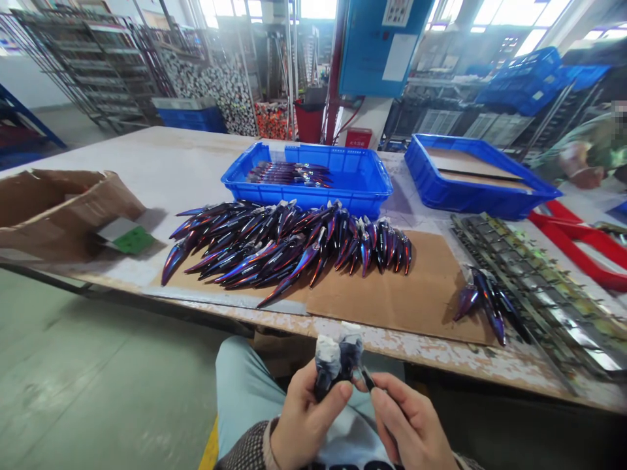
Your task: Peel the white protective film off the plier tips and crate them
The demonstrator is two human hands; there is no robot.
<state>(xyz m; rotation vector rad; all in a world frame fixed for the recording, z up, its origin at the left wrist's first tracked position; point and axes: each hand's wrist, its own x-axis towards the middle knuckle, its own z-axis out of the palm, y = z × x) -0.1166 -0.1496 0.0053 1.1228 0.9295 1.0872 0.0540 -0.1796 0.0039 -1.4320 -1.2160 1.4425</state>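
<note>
My left hand (306,418) is closed round a dark glossy part (337,359) whose top is wrapped in whitish film. It sits low in the view, over my lap, just below the table's front edge. My right hand (409,424) pinches the lower end of the same part between thumb and fingers. On a sheet of cardboard (392,294) on the table lies a big heap of purple-blue curved pointed parts (289,245). A few more of these parts (484,297) lie at the cardboard's right end.
A blue crate (360,189) behind the heap holds several more parts. A second blue crate (490,196) with cardboard sheets stands to its right. Metal racks (543,294) lie at the right, a torn cardboard box (53,209) at the left. Another person's hand (582,166) shows far right.
</note>
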